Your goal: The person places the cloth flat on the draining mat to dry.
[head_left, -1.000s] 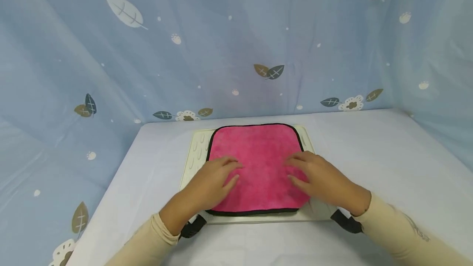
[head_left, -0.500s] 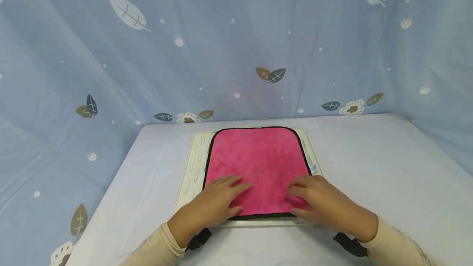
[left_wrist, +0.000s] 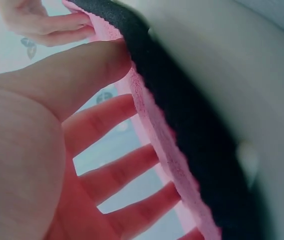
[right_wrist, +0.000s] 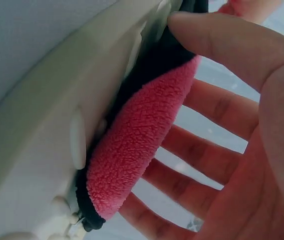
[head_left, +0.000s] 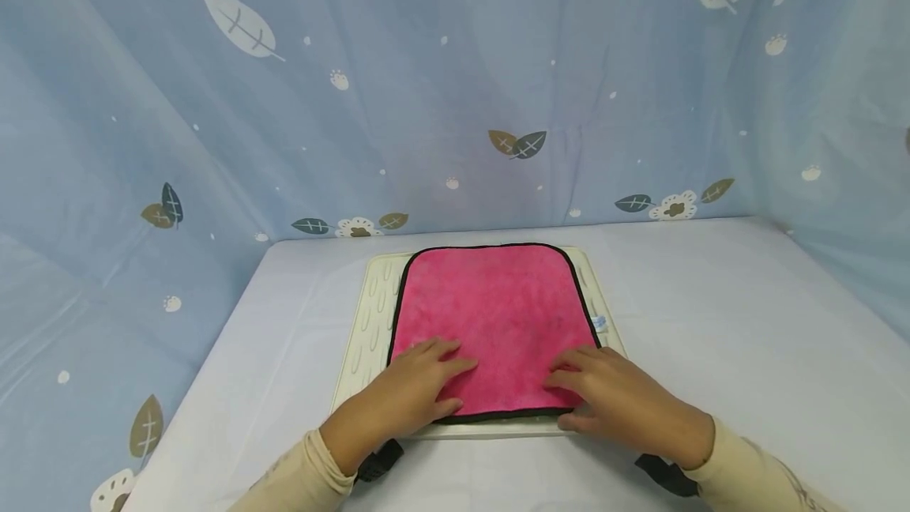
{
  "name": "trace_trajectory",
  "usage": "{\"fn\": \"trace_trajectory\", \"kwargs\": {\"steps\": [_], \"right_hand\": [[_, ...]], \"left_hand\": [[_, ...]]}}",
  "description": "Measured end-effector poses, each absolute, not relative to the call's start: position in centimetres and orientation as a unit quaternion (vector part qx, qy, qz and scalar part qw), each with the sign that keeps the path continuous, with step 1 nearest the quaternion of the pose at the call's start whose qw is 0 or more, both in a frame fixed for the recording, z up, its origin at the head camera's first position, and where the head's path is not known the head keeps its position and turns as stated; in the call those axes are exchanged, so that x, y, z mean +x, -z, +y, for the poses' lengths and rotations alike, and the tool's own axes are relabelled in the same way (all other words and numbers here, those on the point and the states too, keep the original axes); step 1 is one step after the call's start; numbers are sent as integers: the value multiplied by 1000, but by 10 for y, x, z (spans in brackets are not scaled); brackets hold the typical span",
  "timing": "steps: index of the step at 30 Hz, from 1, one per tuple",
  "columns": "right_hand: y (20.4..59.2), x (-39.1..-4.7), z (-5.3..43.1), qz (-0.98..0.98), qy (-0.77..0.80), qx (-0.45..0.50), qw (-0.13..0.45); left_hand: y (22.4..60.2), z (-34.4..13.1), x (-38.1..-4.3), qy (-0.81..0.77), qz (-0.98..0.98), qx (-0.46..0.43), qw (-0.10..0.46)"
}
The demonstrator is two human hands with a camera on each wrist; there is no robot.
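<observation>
A pink fleece cloth [head_left: 498, 314] with a black hem lies flat on a cream board [head_left: 364, 342] with raised oval bumps. My left hand [head_left: 408, 389] rests spread on the cloth's near left part. In the left wrist view its fingertips touch the pink pile, and the thumb [left_wrist: 99, 62] lies right at the black hem [left_wrist: 182, 125]. Over the near right corner, my right hand [head_left: 614, 397] has its fingers spaced apart on the pile. Its thumb [right_wrist: 207, 37] reaches the hem in the right wrist view. Both hands hide the near corners.
The board stands on a white-covered table [head_left: 711, 322]. A small white and blue tag [head_left: 599, 324] sticks out at the cloth's right edge. Behind and to the left hangs a blue curtain [head_left: 426, 101] with leaf and flower prints. Black straps circle both wrists.
Both hands have slid toward the near edge of the cloth, and the tag on the right has come into view. Over the last half second they have hardly moved.
</observation>
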State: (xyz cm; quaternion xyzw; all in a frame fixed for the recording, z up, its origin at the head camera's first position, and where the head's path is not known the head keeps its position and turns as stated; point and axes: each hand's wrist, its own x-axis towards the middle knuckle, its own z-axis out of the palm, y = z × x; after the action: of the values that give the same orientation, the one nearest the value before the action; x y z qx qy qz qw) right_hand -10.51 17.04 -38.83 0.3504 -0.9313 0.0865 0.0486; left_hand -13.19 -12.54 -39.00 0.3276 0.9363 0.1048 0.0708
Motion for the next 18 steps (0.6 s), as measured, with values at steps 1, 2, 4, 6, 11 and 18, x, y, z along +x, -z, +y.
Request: {"fn": "trace_trajectory", "kwargs": {"steps": [1, 2, 4, 6, 11, 18], "right_hand": [[389, -105, 171, -930, -85, 354, 59], [389, -106, 171, -927, -86, 359, 69], [389, -107, 172, -920, -90, 369, 94], [389, -109, 172, -915, -93, 375, 115], [386, -112, 175, -910, -100, 377, 139], [382, -113, 180, -914, -110, 364, 144]], "left_hand": [[390, -125, -132, -105, 936, 328, 70], [389, -125, -132, -106, 935, 330, 71], [389, -125, -133, -107, 934, 332, 74], [388, -126, -133, -109, 933, 333, 79], [386, -126, -134, -113, 934, 328, 85], [388, -125, -134, -112, 935, 326, 87]]}}
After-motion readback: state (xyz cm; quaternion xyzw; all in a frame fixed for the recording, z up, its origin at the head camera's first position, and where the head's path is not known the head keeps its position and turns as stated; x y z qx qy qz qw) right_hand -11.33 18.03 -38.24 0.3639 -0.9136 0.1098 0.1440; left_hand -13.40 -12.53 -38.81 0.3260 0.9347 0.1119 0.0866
